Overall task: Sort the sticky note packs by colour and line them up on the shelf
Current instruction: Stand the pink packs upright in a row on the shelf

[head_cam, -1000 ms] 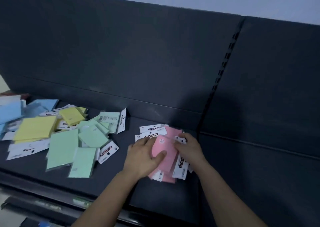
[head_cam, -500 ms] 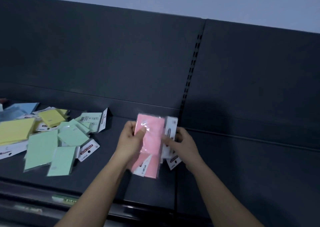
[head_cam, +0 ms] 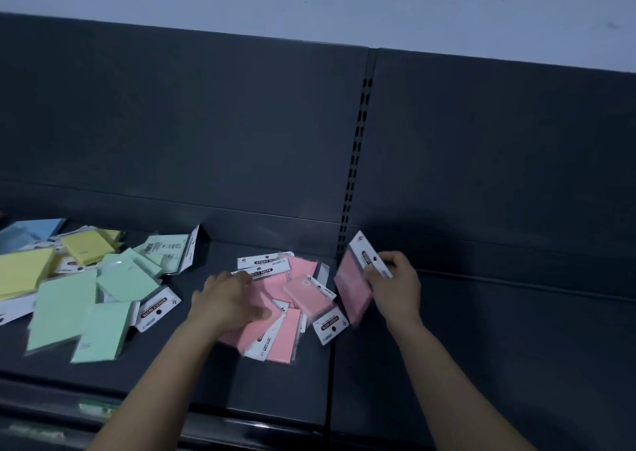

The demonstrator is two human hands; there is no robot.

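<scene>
Right hand [head_cam: 395, 289] is gripping one pink pack [head_cam: 352, 289], tilted on edge near the middle of the shelf [head_cam: 275, 392], just beside the pink pile [head_cam: 303, 292]. Left hand [head_cam: 230, 299] is pressing flat on that pile. We are judging colours as roughly grouped: green packs [head_cam: 65, 306], yellow packs [head_cam: 24, 271] and blue packs [head_cam: 31, 230] are lying loose toward the left edge. Nothing is standing in a row yet.

The left hand [head_cam: 230, 299] and right hand [head_cam: 395, 287] are bare, and both forearms [head_cam: 161, 375] are uncovered down to the bottom edge of view.
</scene>
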